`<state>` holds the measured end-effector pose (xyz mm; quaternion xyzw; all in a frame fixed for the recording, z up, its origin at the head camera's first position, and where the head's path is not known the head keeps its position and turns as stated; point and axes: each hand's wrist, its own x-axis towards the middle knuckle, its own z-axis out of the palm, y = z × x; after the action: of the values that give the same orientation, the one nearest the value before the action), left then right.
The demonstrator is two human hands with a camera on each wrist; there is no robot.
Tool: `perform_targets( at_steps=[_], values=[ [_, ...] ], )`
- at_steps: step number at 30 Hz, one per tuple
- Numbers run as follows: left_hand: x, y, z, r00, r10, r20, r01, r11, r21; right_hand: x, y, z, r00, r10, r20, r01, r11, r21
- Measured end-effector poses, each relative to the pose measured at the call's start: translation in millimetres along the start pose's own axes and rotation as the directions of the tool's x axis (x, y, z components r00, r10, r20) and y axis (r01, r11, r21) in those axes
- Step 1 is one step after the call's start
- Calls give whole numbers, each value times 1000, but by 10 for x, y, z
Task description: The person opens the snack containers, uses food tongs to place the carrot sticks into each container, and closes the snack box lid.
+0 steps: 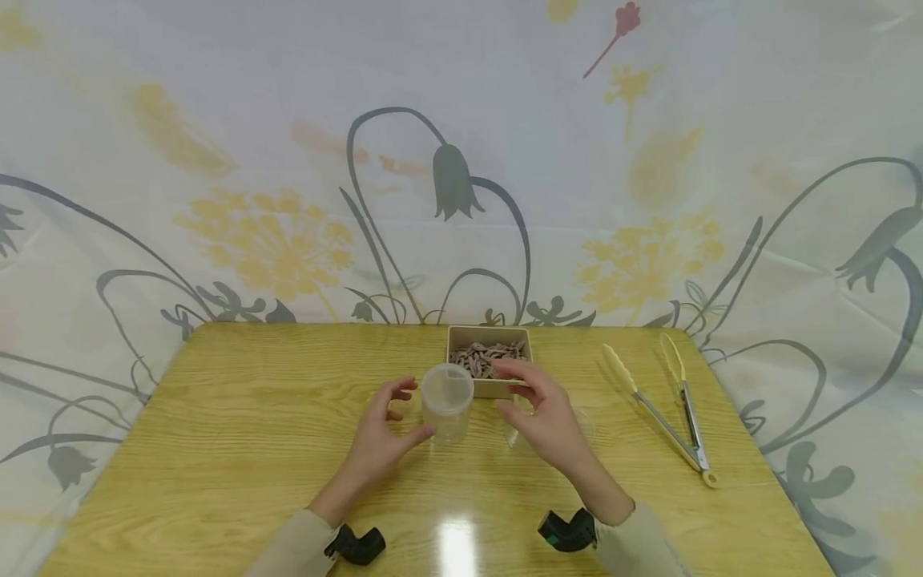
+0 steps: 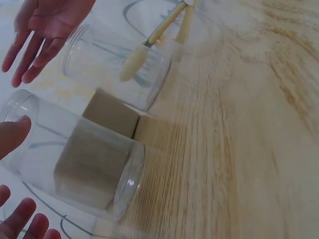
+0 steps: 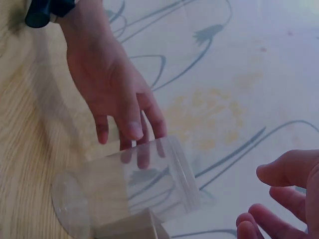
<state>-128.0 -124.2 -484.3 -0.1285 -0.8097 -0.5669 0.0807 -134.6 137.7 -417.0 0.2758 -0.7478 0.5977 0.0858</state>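
Observation:
A clear plastic jar [image 1: 447,405] with a whitish, lid-like top stands upright on the table. Left of it is my left hand [image 1: 385,429], its fingers loosely spread and the thumb at the jar's near side; whether the thumb touches cannot be told. My right hand [image 1: 544,413] hovers to the right with bent, relaxed fingers, holding nothing. Behind and below that hand stands a second clear jar [image 2: 89,55], largely hidden in the head view. Just past the hands, a beige box [image 1: 493,389] holds many small brown, curled pieces [image 1: 479,358].
Tongs [image 1: 694,425] with cream tips lie spread on the right side of the wooden table [image 1: 288,385]. A flower-patterned cloth [image 1: 288,160] hangs behind the table's far edge. Each wrist wears a black device [image 1: 570,530].

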Motion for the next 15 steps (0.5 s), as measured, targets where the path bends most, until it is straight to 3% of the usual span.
perform_targets(
  at_steps=[7,15],
  values=[
    [52,-31,79,999,10,32,-9,1000,-25,145,-48,158,996,63,66,-61,998,-22],
    [87,-17,178,998,-30,48,34,996,-85,244,-112,310,972,198,126,-173,967,-189]
  ],
)
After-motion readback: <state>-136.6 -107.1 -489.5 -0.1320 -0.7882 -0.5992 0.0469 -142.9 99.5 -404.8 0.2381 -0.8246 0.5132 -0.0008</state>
